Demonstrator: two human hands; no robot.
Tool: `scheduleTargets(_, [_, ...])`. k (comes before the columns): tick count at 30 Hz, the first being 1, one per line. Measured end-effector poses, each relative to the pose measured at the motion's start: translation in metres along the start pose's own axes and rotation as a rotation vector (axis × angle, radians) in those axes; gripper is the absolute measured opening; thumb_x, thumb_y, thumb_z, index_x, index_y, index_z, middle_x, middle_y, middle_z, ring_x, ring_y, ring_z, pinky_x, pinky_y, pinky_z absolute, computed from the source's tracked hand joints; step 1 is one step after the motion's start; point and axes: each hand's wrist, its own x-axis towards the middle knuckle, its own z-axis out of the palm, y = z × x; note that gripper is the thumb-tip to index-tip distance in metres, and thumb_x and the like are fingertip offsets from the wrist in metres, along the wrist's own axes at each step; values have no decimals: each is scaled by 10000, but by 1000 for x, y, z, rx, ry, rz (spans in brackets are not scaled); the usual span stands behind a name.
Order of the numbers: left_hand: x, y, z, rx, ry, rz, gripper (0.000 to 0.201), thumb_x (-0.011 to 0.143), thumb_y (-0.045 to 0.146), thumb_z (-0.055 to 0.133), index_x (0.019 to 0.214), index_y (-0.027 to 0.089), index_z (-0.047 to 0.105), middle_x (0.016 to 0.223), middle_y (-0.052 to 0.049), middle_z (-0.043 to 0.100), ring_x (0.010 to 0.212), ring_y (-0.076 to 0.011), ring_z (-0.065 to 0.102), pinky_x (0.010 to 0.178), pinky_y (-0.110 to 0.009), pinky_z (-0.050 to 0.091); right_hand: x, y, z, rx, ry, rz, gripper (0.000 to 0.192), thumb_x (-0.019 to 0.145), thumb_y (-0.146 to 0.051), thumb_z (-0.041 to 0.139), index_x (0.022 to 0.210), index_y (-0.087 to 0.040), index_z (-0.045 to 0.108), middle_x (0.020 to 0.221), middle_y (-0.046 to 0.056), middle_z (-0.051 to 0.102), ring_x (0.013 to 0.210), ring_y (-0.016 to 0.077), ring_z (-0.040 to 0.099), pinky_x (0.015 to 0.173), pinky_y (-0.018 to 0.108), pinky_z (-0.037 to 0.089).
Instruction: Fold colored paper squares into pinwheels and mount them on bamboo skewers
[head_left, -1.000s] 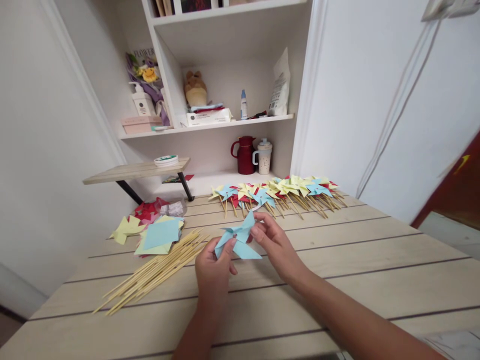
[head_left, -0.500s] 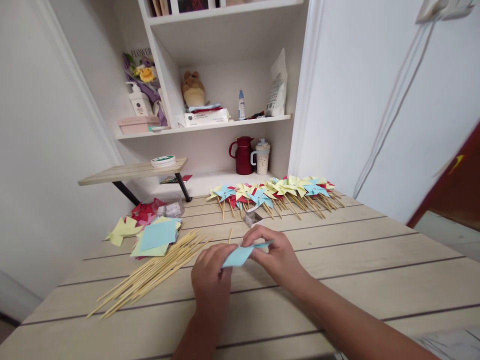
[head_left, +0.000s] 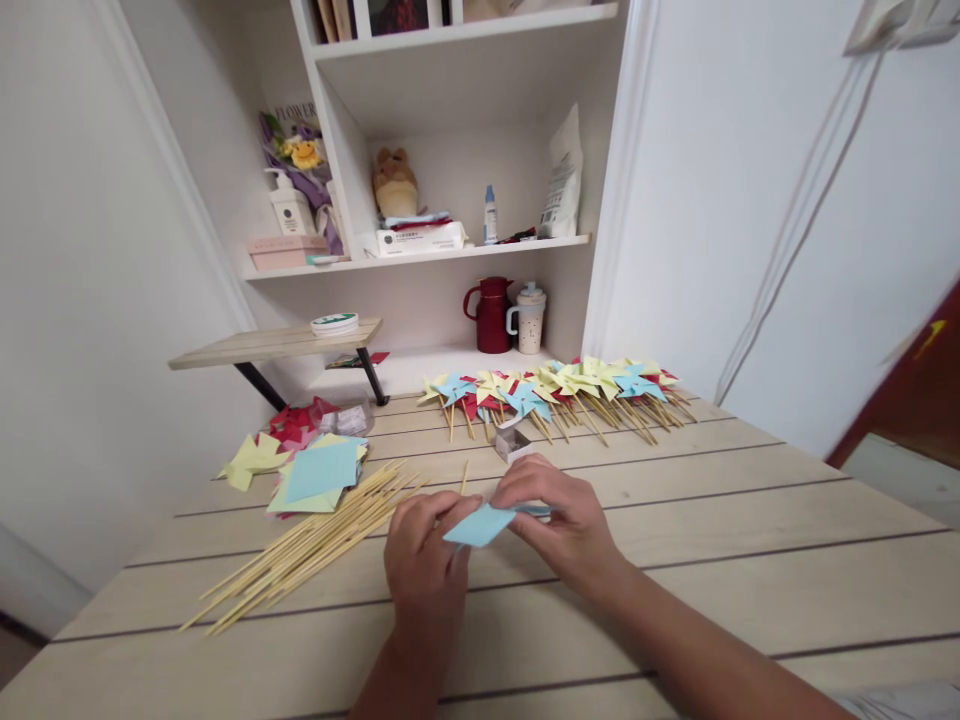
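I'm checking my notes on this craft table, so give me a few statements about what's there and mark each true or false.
1. Both hands, left hand and right hand, hold the blue paper pinwheel. True.
2. The bamboo sticks lie right of the hands. False: they lie to the left.
3. Finished pinwheels lie in a row at the table's far edge. True.
4. The red jug stands on the table. False: it stands on a shelf behind.

Both hands' fingers (head_left: 450, 520) pinch a blue paper pinwheel (head_left: 480, 524) (held flat).
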Motion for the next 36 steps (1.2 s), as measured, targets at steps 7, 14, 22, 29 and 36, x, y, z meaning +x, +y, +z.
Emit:
scheduleTargets(7, [-2,-1,2,7,-40,-4,231,884,143,564,999,262,724,897,-27,729,812,-174,659,776,-327,501,-2,0,0,-58,-13,-33,140,871,-142,614,893,-258,690,807,27,723,761,201,649,753,397,503])
scheduleTargets(14, [10,-9,2,-75,-13,-330,227,866,275,626,1070,227,715,882,-36,751,803,-188,687,816,-340,518,4,6,-5,35,86,394,51,814,-249,686,775,-221,667,760,9,688,714,179,626,657,305,483])
scheduleTargets(22, [6,-26,-8,-90,-115,-721,205,845,340,594,879,197,737,854,-51,750,791,-210,678,775,-338,515,12,31,-20,381,370,696,278,634,-352,842,774,-208,650,690,-29,662,656,157,608,654,293,468])
scheduleTargets(29, [2,-33,-8,152,-637,-573,187,859,244,545,819,212,726,912,-54,726,905,-223,627,850,-350,458,11,41,-29,519,503,705,321,599,-358,878,775,-208,655,725,-19,689,719,179,641,763,339,482])
scheduleTargets(36, [22,-26,13,480,-836,-462,367,920,467,528,972,145,698,1002,-124,691,970,-267,608,821,-351,426,10,38,-26,560,502,750,346,600,-333,888,805,-203,641,713,-32,690,697,162,627,724,312,459])
